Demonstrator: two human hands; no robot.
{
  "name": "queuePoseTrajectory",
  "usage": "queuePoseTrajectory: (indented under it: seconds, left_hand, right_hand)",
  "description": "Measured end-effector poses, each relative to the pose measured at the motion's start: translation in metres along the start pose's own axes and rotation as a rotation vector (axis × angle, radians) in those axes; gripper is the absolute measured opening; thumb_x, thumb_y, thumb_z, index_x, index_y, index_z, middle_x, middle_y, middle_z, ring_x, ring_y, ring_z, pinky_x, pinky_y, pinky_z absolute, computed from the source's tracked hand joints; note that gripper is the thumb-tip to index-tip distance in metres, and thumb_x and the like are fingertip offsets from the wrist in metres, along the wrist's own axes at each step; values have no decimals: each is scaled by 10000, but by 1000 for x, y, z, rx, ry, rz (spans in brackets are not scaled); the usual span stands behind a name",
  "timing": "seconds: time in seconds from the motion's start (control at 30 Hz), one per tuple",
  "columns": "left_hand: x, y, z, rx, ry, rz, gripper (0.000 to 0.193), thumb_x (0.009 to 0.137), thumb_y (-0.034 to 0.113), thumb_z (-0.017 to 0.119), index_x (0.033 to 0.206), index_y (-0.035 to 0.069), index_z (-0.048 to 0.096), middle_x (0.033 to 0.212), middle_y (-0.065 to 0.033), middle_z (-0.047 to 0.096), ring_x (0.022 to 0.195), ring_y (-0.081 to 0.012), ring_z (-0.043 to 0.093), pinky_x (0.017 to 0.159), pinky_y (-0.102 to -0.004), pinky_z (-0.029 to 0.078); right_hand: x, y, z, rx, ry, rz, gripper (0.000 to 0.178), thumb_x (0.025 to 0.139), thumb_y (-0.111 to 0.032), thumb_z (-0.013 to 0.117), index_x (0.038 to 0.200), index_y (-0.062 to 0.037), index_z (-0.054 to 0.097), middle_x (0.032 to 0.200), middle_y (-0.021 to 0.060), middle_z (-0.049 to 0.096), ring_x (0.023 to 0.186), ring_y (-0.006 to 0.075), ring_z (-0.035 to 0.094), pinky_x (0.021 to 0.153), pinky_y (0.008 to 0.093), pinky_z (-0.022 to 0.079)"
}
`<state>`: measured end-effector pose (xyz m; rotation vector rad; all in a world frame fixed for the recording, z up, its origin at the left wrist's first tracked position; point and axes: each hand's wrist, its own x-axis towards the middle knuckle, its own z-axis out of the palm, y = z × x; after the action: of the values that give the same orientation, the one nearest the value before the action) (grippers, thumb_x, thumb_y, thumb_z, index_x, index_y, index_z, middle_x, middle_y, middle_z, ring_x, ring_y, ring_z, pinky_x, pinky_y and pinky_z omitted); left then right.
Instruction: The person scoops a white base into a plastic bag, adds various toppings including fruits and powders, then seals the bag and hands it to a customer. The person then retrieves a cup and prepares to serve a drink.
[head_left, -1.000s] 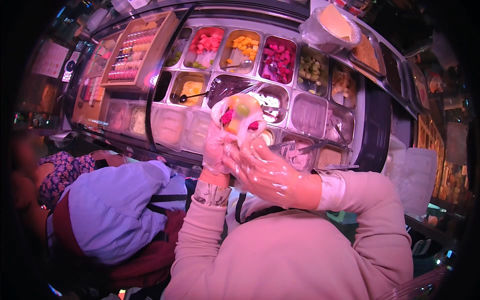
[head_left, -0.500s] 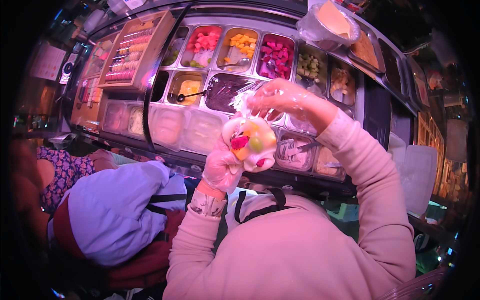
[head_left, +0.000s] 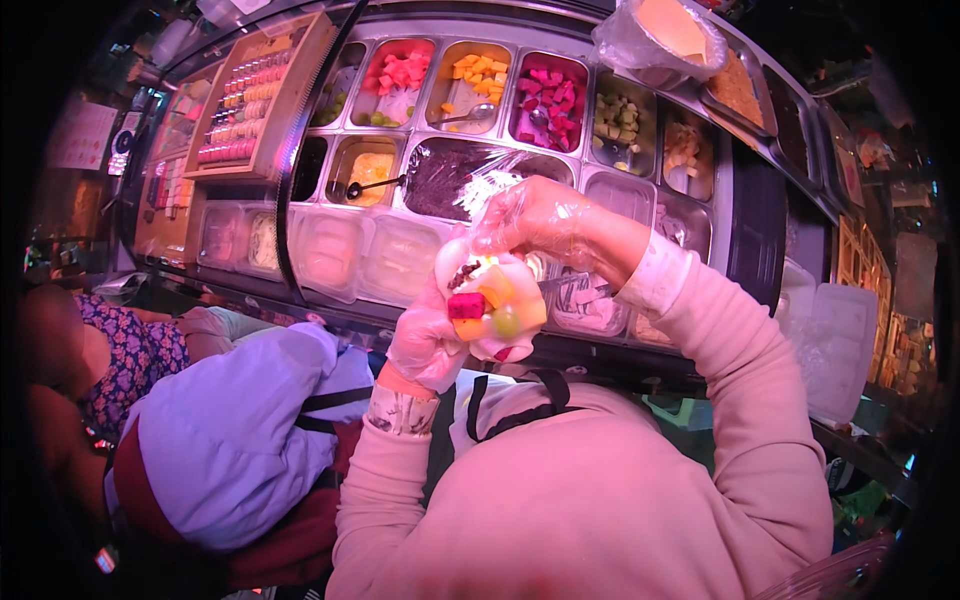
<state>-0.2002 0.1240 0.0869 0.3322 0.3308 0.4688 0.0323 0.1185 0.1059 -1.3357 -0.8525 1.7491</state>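
My left hand (head_left: pixel 428 345), in a clear plastic glove, cups a soft white mochi skin (head_left: pixel 512 272) from its left side. Fruit fills its middle: a magenta dragon fruit cube (head_left: pixel 466 306), yellow-orange pieces (head_left: pixel 497 291) and a green grape (head_left: pixel 506 323). A few dark grains lie near its upper left. Also gloved, my right hand (head_left: pixel 525 215) reaches in from the right, with bent fingers pinched at the skin's far edge. Its fingertips are partly hidden by the glove's glare.
Metal pans of red fruit (head_left: pixel 405 72), yellow cubes (head_left: pixel 480 70) and dragon fruit (head_left: pixel 548 100) line the counter beyond. A film-covered dark pan (head_left: pixel 440 175) lies just past my hands. A wooden macaron box (head_left: pixel 262 95) stands far left. A co-worker (head_left: pixel 235 430) is at my left.
Both hands have shifted slightly left and nearer with the filled skin. My right fingers have come down to its far edge, and the skin is tilted a little differently.
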Motion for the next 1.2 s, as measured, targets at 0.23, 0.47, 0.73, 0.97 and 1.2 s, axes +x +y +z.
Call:
queuePoseTrajectory:
  seconds: [0.23,0.47,0.73,0.97,1.2]
  left_hand:
    - [15,8,9,0,-14,-18,1005,696,-88,558,1634,71,234,1542,-173,446,1392,-331,511,1145,-468,460]
    - [39,11,-1,-83,17,-9,901,705,-88,500,1577,-3,289,1507,-205,457,1355,-356,528,1081,-465,541]
    - [50,18,-13,-232,44,21,804,742,-146,435,1521,47,398,1506,-201,452,1341,-372,532,934,-459,633]
    - [45,11,-10,43,104,-121,703,728,-120,460,1425,-33,477,1378,-202,566,1273,-346,595,1007,-405,589]
    - [42,-11,-37,-70,92,-306,630,776,-79,439,1406,-57,449,1352,-221,573,1254,-372,604,1028,-456,569]
  right_hand:
    - [19,2,-30,396,-32,-87,179,903,-90,773,1036,23,735,903,71,725,735,115,639,614,247,486]
    - [-15,-36,-26,-527,249,-1021,133,839,-86,808,965,-49,789,893,105,738,816,223,713,656,342,566]
    - [-87,17,-8,-1627,91,-1339,369,875,-222,753,1157,14,728,1183,180,679,978,321,698,833,447,559]
    - [-32,-48,1,-1394,305,-1026,337,745,-179,799,1064,-84,740,995,130,730,733,299,670,635,416,529]
    - [53,-7,13,-1544,-131,-350,111,641,-201,808,690,-109,770,655,153,671,608,367,676,530,446,547]
